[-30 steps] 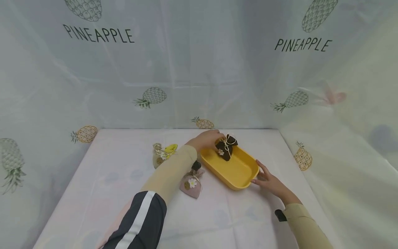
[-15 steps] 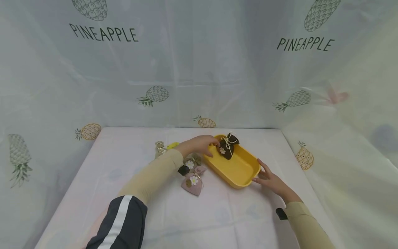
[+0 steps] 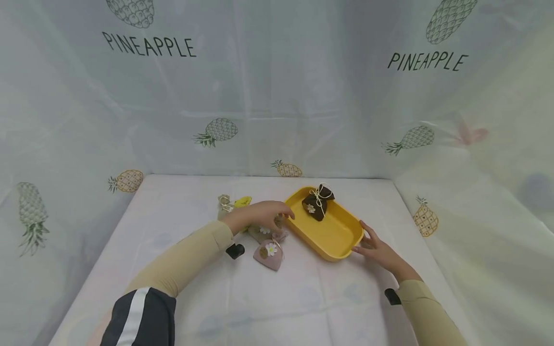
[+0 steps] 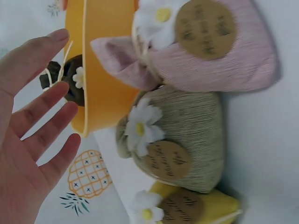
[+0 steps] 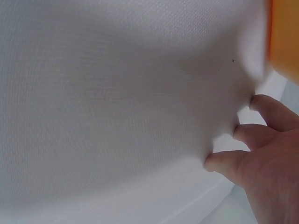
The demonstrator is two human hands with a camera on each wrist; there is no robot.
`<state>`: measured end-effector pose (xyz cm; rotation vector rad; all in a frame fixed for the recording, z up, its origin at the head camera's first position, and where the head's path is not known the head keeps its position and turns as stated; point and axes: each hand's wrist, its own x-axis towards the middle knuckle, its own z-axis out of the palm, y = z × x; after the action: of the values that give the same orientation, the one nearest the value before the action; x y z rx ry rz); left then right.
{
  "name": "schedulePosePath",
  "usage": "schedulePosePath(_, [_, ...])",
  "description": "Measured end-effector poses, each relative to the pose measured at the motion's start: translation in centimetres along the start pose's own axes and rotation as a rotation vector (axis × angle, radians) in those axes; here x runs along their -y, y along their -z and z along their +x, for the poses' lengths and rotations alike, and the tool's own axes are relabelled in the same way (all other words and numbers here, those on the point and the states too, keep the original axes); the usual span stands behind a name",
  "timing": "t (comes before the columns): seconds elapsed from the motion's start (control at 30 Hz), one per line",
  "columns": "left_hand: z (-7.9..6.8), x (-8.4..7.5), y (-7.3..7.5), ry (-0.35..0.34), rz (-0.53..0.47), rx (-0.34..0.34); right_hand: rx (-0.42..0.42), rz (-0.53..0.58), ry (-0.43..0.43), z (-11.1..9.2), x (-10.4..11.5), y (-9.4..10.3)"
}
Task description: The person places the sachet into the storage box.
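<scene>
My left hand (image 3: 263,214) hovers beside the left side of a yellow tray (image 3: 335,238), fingers spread and holding nothing. Inside the tray, at its far end, lies a dark brown drawstring sachet (image 3: 318,204) with a cord bow and small flower. Below and around the left hand are a pink sachet (image 3: 269,257), an olive-green sachet (image 4: 191,126) partly covered by the hand in the head view, and a yellow sachet (image 4: 219,205). At the tray's near right end, my right hand (image 3: 381,254) touches the rim with spread fingers; several of its fingertips (image 5: 217,161) meet the tablecloth.
A beige sachet (image 3: 224,202) stands farther left, close to the yellow one. White cloth (image 3: 242,307) covers the table, and a pineapple-printed curtain (image 3: 303,96) rises behind its far edge and along both sides.
My left hand has come away from the brown sachet, which stays in the tray, and moved left over the other sachets. The right hand keeps its place at the tray.
</scene>
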<state>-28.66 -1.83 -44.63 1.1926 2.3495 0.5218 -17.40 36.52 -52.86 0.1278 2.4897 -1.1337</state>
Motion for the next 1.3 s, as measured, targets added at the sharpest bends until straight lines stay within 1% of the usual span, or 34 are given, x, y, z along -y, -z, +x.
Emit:
schedulePosePath(0.13, [-1.3,0.1,-0.7,0.000,-0.038,0.014,0.001,-0.002,0.004,0.0,0.2,0.0])
schedulePosePath(0.23, [-1.9,0.3,-1.3,-0.012,-0.013,0.025,0.008,0.004,0.004,-0.1,0.3,0.0])
schedulePosePath(0.33, [-2.5,0.5,-1.9,-0.032,0.001,0.050,0.012,0.011,0.000,-0.2,0.5,0.0])
schedulePosePath(0.47, [-3.0,0.8,-2.7,-0.045,-0.008,0.082,0.012,0.010,0.005,-0.2,0.4,0.0])
schedulePosePath(0.57, [-3.1,1.2,-3.3,-0.033,0.005,0.098,0.008,0.011,0.004,-0.1,0.3,0.0])
schedulePosePath(0.67, [-3.1,1.2,-3.7,-0.028,0.042,0.105,0.007,0.011,-0.005,-0.1,0.2,-0.1])
schedulePosePath(0.93, [-3.1,1.0,-4.3,0.010,0.178,0.116,0.007,0.015,0.000,0.0,0.2,-0.1])
schedulePosePath(1.17, [-2.7,0.8,-4.9,-0.011,0.208,0.132,0.005,0.009,-0.001,0.0,0.1,-0.1])
schedulePosePath(1.3, [-2.4,0.9,-5.1,-0.009,0.211,0.143,0.004,0.012,0.001,0.0,0.0,-0.1])
